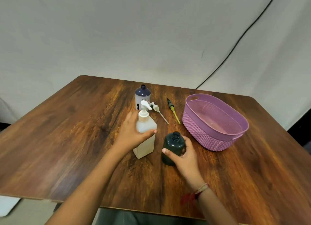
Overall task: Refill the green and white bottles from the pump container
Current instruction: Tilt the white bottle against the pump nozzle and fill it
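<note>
Clasping uncapped dark green bottle (172, 143), right grip (185, 157) holds it upright on desk (67, 132); left grip (133, 133) wrapped round pump container (146, 146) just beside; farther, uncapped white bottle (142, 98), two loose pump heads (157, 108); purple basket (213, 132) at right

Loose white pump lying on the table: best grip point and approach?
Pinch the loose white pump at its chunky collar, from above on the right. It lies flat, its thin tube looks too slim to hold, and the pump container held by the left hand crowds its left side.
</note>
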